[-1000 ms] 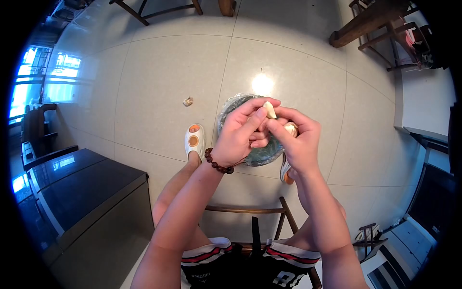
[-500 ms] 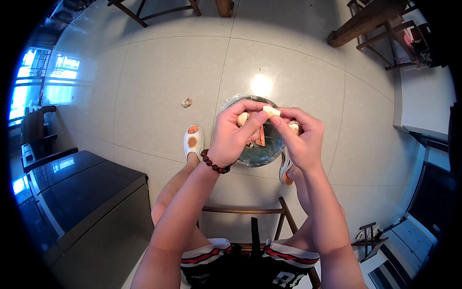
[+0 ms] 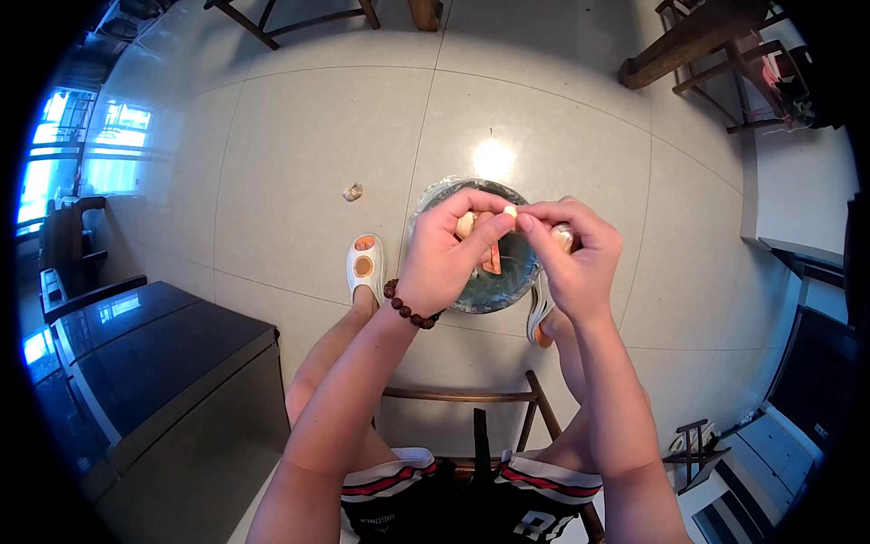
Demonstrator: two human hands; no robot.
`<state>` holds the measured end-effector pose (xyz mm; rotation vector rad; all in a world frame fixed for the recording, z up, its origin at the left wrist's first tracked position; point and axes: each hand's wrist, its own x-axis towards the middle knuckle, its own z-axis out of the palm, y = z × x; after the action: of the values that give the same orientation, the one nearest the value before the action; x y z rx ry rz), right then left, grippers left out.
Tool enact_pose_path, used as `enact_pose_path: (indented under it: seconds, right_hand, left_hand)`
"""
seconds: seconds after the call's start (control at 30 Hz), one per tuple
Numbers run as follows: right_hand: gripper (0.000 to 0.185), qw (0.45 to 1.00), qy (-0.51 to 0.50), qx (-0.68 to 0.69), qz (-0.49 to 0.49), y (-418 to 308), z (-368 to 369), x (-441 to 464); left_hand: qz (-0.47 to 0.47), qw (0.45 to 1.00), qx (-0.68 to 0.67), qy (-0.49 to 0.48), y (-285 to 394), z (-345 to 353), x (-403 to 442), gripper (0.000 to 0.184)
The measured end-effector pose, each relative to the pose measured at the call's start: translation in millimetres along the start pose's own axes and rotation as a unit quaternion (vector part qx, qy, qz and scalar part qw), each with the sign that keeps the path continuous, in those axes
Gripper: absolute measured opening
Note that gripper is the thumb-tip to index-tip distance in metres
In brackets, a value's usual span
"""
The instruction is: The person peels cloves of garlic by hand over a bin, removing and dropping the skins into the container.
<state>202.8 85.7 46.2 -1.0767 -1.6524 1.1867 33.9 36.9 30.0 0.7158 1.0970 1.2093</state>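
Lettering [image 3: 542,523] on black shorts [image 3: 417,508] reads unclearly, while left hand [image 3: 444,249] and right hand [image 3: 577,263] pinch a pale garlic clove [image 3: 510,211].

Black shorts [image 3: 412,500] bear a large white "R" [image 3: 531,523] and smaller lettering [image 3: 375,520] too blurred to read

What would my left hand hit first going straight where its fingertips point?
Your left hand would likely meet your right hand first, just past the pale piece between them; depth is unclear.
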Motion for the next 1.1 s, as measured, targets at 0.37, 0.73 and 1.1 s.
enact_pose_path:
  seconds: [0.37, 0.73, 1.1]
  right_hand:
    - [0.013, 0.991, 0.034, 0.069, 0.109, 2, -5, 4]
    - [0.015, 0.984, -0.051, 0.086, 0.147, -4, 0, 0]
    - [0.012, 0.991, -0.016, 0.053, 0.123, -3, 9, -6]
  left_hand:
    - [-0.004, 1.0, -0.018, -0.008, 1, 1, 1, 0.019]
    - [0.007, 0.993, -0.11, -0.045, -11, 3, 1, 0.022]
    - [0.012, 0.992, -0.121, -0.032, -10, 7, 1, 0.025]
